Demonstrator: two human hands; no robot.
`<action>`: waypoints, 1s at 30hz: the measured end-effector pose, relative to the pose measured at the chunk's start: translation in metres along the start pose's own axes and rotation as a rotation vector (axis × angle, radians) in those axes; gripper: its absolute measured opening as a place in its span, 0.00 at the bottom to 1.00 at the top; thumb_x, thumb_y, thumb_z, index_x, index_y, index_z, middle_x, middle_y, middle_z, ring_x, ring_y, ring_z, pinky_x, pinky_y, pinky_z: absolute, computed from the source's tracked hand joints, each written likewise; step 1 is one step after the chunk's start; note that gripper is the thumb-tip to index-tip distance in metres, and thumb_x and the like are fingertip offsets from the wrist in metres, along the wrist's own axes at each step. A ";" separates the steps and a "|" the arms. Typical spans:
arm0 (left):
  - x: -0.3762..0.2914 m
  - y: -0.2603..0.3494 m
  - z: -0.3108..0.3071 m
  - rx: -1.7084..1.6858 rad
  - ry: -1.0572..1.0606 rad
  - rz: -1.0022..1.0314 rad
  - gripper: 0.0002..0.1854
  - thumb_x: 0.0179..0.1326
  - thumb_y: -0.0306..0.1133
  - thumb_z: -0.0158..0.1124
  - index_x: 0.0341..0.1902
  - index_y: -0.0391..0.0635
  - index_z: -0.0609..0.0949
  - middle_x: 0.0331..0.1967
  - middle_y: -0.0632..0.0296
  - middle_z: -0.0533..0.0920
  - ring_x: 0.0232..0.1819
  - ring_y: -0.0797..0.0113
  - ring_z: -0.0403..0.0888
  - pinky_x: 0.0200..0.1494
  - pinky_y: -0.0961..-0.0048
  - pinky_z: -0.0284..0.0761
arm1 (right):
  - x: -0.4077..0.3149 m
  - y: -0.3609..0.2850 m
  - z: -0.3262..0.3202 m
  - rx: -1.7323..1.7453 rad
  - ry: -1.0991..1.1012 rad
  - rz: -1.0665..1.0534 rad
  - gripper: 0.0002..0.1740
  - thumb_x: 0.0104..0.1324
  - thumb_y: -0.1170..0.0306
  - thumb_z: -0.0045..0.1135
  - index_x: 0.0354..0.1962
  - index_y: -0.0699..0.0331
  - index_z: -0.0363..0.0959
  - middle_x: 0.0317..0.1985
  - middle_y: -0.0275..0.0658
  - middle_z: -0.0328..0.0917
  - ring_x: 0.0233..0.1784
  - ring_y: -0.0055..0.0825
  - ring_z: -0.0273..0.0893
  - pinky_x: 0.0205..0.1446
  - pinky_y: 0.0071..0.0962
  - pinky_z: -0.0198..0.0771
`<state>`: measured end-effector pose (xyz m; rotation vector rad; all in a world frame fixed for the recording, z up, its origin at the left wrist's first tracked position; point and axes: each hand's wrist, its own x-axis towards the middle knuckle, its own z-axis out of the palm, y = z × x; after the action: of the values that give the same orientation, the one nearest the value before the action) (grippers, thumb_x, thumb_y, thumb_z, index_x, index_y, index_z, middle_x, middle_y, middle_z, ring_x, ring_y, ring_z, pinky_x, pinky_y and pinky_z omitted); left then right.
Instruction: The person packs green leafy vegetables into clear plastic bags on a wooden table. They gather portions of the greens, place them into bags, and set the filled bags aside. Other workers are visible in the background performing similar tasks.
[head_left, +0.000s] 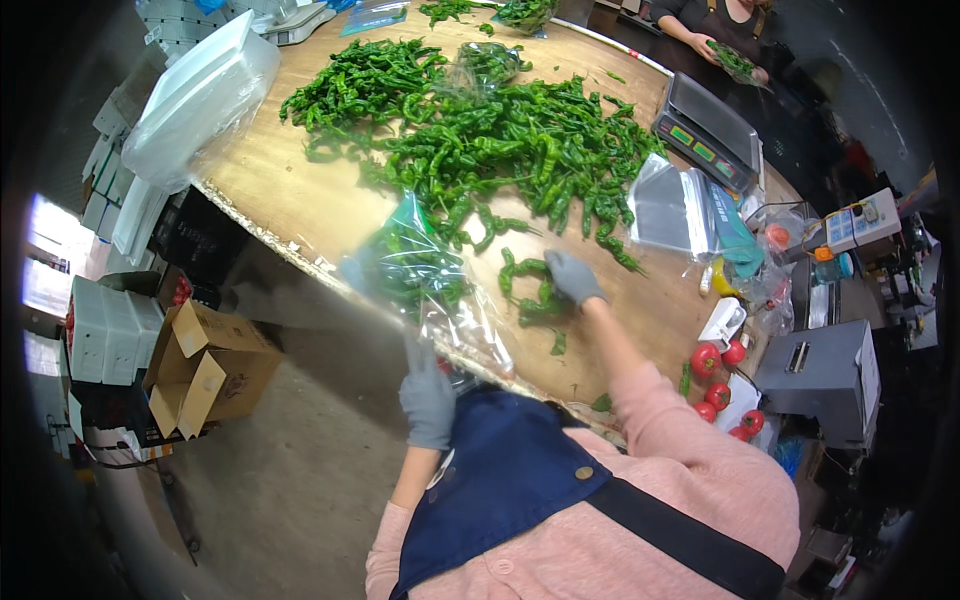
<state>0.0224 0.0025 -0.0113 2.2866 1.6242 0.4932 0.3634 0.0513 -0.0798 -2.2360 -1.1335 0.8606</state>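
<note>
A wide heap of green peppers (495, 142) covers the middle of the wooden table (337, 217). At the table's near edge lies a clear plastic bag (420, 262) with green peppers inside. My left hand (427, 397), in a grey glove, is at the bag's near end by the edge; whether its fingers grip the bag cannot be made out. My right hand (574, 277), gloved in grey too, touches a few loose peppers (529, 266) to the right of the bag. Its fingertips are partly hidden, so a grip does not show. Another filled bag (487, 64) rests behind the heap.
Right of the heap are a digital scale (709, 135), flat empty bags (667, 210), red tomatoes (706, 360) and a grey metal box (817, 382). White foam trays (202, 97) stand at the left. An open cardboard box (214, 375) is below. A co-worker (690, 37) holds a bag across the table.
</note>
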 end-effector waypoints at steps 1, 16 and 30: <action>-0.001 0.001 0.001 -0.001 -0.019 0.000 0.38 0.56 0.23 0.53 0.74 0.56 0.62 0.77 0.56 0.51 0.29 0.47 0.82 0.30 0.59 0.77 | 0.015 0.010 0.005 -0.089 0.062 -0.038 0.31 0.70 0.43 0.38 0.48 0.60 0.74 0.36 0.52 0.82 0.38 0.49 0.81 0.46 0.43 0.73; -0.011 0.000 -0.003 -0.070 0.027 -0.042 0.30 0.60 0.30 0.55 0.69 0.53 0.69 0.66 0.55 0.71 0.24 0.46 0.78 0.29 0.55 0.73 | -0.054 0.014 -0.053 0.225 0.156 -0.139 0.31 0.57 0.60 0.68 0.54 0.61 0.65 0.40 0.44 0.75 0.29 0.26 0.75 0.35 0.27 0.72; -0.011 -0.003 0.001 -0.031 0.008 0.020 0.38 0.54 0.20 0.50 0.73 0.56 0.64 0.75 0.61 0.59 0.33 0.52 0.83 0.31 0.63 0.77 | -0.093 -0.014 -0.077 0.985 -0.489 0.094 0.35 0.60 0.74 0.54 0.66 0.63 0.59 0.33 0.34 0.74 0.28 0.19 0.72 0.34 0.20 0.71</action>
<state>0.0170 -0.0068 -0.0149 2.2830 1.5881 0.5284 0.3685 -0.0294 0.0108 -1.2894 -0.5510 1.6187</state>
